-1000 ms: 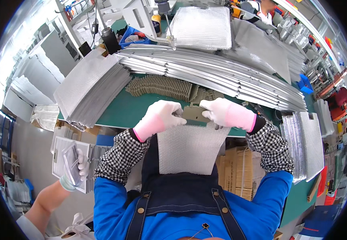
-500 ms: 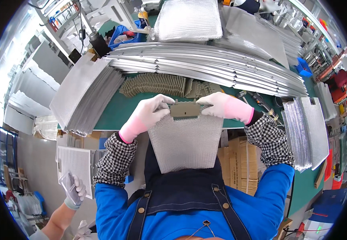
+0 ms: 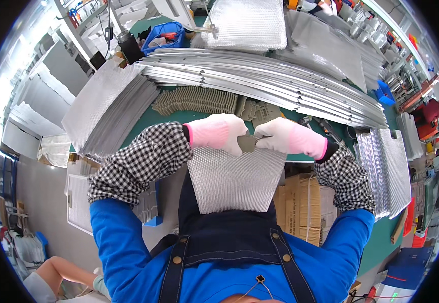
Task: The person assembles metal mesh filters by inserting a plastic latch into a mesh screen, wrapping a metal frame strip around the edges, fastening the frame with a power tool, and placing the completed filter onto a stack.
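Observation:
A silvery mesh panel hangs from the table's near edge down against my apron. At its top edge sits an olive-green plastic piece, mostly covered by my gloved hands. My left hand is closed over the left part of this piece, its fingers folded round it. From the other side my right hand pinches the right end between thumb and fingers. Just beyond them, a long row of matching olive pieces lies on the green table, with several loose ones beside it.
Long metal strips arch across the table behind the olive pieces. Stacks of mesh panels stand at left and right. Hand tools lie at the right. A cardboard box is below the table. Another person's arm shows lower left.
My left hand has moved right and closed over the olive piece, with its forearm swung up and outward. The other person's hand with a flat grey object has left the view.

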Demonstrator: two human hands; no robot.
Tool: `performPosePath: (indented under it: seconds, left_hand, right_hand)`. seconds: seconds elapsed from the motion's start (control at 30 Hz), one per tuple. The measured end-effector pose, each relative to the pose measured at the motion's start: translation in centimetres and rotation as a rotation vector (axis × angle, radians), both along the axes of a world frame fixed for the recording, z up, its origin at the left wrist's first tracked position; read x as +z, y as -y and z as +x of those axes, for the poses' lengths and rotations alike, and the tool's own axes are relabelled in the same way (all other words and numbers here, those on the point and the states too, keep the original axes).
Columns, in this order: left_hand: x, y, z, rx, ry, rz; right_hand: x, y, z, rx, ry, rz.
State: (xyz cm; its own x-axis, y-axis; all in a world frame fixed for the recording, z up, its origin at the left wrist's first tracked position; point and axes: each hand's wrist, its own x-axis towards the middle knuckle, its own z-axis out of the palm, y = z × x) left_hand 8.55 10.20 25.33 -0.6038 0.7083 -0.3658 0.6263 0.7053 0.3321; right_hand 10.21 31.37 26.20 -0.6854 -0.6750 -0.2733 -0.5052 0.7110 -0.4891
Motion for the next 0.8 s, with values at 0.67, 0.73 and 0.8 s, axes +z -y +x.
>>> performPosePath:
  seconds: [0.67, 0.73, 0.8]
  left_hand:
    - [-3.7, 7.5, -3.2, 0.26, 0.207, 0.299]
    - [-6.4, 8.7, -3.5, 0.568, 0.446, 0.866]
    - [-10.2, 9.4, -2.3, 0.653, 0.657, 1.196]
  right_hand:
    - [-3.9, -0.1, -6.5, 0.18, -0.14, 0.01]
    - [-6.5, -6.3, -12.0, -0.099, -0.604, -0.005]
    - [-5.7, -12.1, -16.5, -0.605, -0.521, 0.629]
